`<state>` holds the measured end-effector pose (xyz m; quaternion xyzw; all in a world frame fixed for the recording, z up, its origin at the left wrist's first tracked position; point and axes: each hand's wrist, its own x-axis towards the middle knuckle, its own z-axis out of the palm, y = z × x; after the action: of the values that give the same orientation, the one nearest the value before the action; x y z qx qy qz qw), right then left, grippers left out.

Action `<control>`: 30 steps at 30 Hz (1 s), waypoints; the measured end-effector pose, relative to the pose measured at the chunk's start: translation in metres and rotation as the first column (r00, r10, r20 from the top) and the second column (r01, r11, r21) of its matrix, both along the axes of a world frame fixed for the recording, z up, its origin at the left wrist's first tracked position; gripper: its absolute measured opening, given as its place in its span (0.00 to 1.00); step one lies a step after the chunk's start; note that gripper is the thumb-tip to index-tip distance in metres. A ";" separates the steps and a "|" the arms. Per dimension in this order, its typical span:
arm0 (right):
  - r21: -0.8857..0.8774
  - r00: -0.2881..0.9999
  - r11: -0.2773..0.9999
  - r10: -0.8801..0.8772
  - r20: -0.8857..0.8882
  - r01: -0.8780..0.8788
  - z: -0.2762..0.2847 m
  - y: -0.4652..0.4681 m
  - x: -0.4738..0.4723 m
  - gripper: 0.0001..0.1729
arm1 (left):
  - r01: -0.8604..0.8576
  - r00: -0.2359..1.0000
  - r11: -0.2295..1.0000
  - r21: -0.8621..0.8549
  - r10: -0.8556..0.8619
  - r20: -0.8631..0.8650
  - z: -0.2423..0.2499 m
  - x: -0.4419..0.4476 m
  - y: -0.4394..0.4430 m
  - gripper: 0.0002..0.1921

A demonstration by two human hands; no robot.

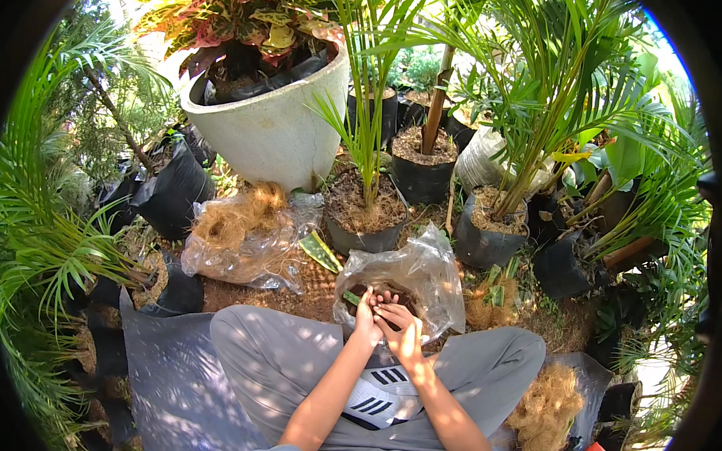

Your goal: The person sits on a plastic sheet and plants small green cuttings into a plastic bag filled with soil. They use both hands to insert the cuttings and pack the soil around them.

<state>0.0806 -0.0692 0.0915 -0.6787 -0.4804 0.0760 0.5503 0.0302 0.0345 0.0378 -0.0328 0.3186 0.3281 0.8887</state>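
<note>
My left hand (pixel 367 314) and my right hand (pixel 403 327) meet above a clear plastic bag (pixel 445 282) of dark soil (pixel 403 294). A short green leaf piece (pixel 351 298) sticks out to the left from my left hand, its other end hidden by the fingers. The right fingers touch the left hand; whether they hold anything is hidden. Just beyond the bag a variegated snake plant leaf (pixel 320 252) lies on the ground. Left of it, brown coconut fibre (pixel 236 221) rests on another clear plastic bag (pixel 288 270).
Bagged palms (pixel 366 225) and a large white pot (pixel 275 127) with a croton stand in front. More fibre lies right of the bag, around leaf pieces (pixel 494 294), and beside my right knee (pixel 545 411). A grey sheet (pixel 182 380) spreads at my left.
</note>
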 end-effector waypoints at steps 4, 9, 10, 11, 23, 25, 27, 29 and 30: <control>-0.033 1.000 0.999 0.012 0.014 -0.011 -0.010 -0.005 -0.004 0.12 | 0.037 0.999 0.999 -0.002 -0.037 -0.027 -0.010 -0.003 -0.002 0.27; 0.000 1.000 1.000 0.005 -0.016 -0.005 -0.011 -0.005 -0.007 0.10 | 0.019 0.997 0.999 -0.037 -0.021 -0.070 -0.020 -0.004 -0.004 0.25; 0.015 1.000 1.000 0.011 0.005 -0.011 -0.010 -0.005 -0.006 0.10 | 0.019 0.997 0.999 -0.044 -0.022 -0.079 -0.020 -0.003 -0.004 0.25; 0.029 0.999 0.999 0.019 0.032 -0.020 -0.008 -0.005 -0.004 0.10 | 0.020 0.993 0.998 -0.066 -0.028 -0.111 -0.020 -0.002 -0.004 0.25; 0.256 0.951 0.953 0.084 0.297 -0.164 -0.009 -0.004 0.002 0.14 | 0.065 0.996 0.998 0.000 -0.065 0.068 -0.016 -0.014 0.004 0.28; 0.209 0.979 0.970 0.090 0.185 -0.128 -0.012 -0.004 -0.002 0.14 | 0.058 0.998 0.997 -0.048 -0.056 0.032 -0.017 -0.013 0.004 0.28; 0.171 0.990 0.980 0.078 0.118 -0.098 -0.013 -0.006 -0.002 0.14 | 0.059 0.998 0.998 -0.026 -0.059 0.010 -0.017 -0.011 0.004 0.27; 0.124 0.988 0.987 0.091 0.125 -0.106 -0.012 -0.009 0.000 0.12 | 0.049 0.994 0.998 -0.037 -0.052 -0.096 -0.016 -0.009 0.002 0.27; 0.108 0.987 0.988 0.095 0.129 -0.109 -0.010 -0.010 0.001 0.13 | 0.072 0.983 0.997 -0.003 -0.071 -0.171 -0.015 -0.009 0.002 0.27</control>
<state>0.0816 -0.0795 0.0815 -0.6238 -0.5514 0.0342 0.5528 0.0210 0.0361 0.0232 0.0084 0.3939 0.2982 0.8694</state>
